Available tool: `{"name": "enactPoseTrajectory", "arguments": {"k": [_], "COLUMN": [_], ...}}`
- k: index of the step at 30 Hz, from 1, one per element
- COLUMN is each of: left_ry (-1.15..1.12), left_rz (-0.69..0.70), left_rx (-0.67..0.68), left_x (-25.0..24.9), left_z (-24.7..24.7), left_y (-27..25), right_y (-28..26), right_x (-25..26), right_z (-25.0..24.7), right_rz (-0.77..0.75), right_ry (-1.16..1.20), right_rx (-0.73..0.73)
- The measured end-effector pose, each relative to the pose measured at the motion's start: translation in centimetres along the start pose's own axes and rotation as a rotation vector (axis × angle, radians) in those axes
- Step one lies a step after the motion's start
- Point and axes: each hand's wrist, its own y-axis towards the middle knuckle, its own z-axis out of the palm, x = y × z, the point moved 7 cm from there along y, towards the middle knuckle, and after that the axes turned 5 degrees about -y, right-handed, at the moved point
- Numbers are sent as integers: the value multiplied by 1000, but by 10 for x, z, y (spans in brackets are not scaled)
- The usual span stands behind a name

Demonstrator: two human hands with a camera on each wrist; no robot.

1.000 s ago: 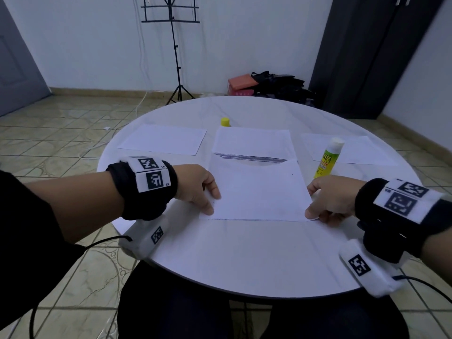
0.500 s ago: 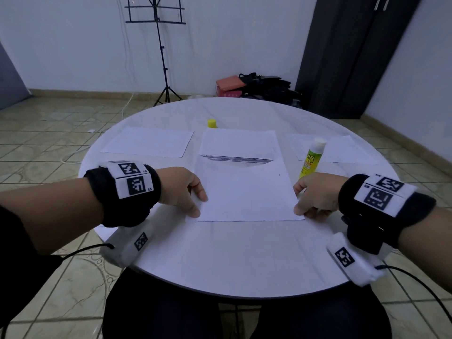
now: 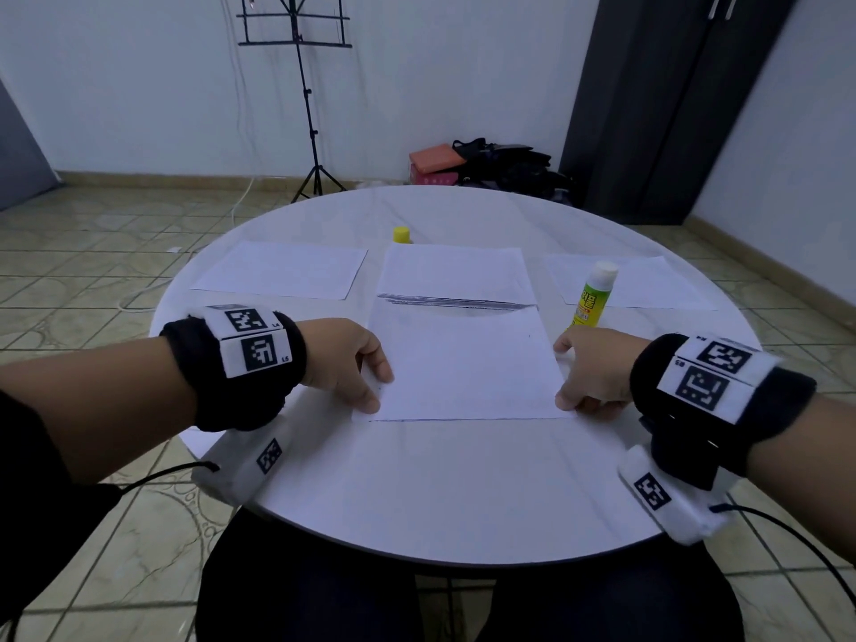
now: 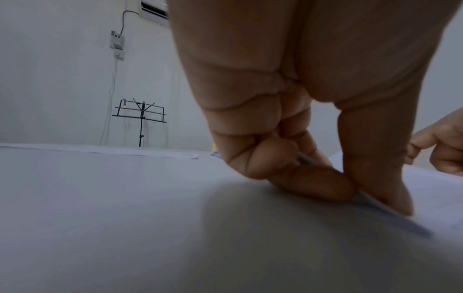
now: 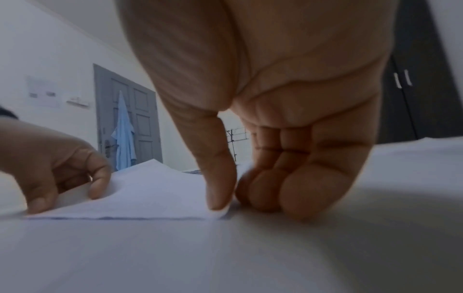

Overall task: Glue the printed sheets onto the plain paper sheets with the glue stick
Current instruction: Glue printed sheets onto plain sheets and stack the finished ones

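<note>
A white sheet [image 3: 463,363] lies at the middle of the round table [image 3: 417,493], faint dark print showing along its near edge. My left hand [image 3: 377,391] pinches its near left corner between thumb and forefinger [image 4: 325,188]. My right hand [image 3: 567,400] pinches the near right corner, thumb [image 5: 218,188] on top. The sheet [image 5: 150,194] arches up off the table between the hands. Behind it, the dark edge of a printed stack [image 3: 454,302] peeks out. The green-labelled glue stick [image 3: 590,296] stands uncapped to the right.
Three plain sheets lie across the back: left [image 3: 278,271], middle [image 3: 454,271], right [image 3: 648,284]. A yellow cap [image 3: 402,234] sits behind the middle one. A music stand [image 3: 301,108] and bags [image 3: 486,164] are on the floor beyond the table.
Both hands keep the same hold on the sheet's near corners. The sheet has hardly moved; only the head view has shifted a little.
</note>
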Motion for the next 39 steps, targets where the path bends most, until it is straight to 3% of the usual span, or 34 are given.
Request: {"name": "enactPoseTrajectory", "arguments": {"k": [4,7,11,14,19,26,30,35,39], "left_ry": [100,318,529,504,600,566,632,632,655], "left_rz": [-58,-112,-26,69,135,114,-26,-57,-39], "left_rx": [125,210,91,8,84,119,136,155,146], "left_x": [1,-7,-58,-107,-145,-91,-32,-3,-4], "left_z": [-1,-10,-23,-9,31,14,-2,-8,-7], "left_y": [-3,-3,11,26,45,31,19,10,13], "right_y": [-7,-12,-13,-8,-2,-1,1,-4,-14], "right_x": [11,19,28,29,27,17,15,34,70], "right_z": [-3,-3,-4,-3,-6,-8,-8,1,18], "right_rz": [-83,-100,-93,-94,-91,-98,-92,-184,-345], "right_ry": [-222,-436,-574,-615,-544,-415,-380,-684,-729], "right_rx": [-16,29,38,37,13,18,11,34,-41]}}
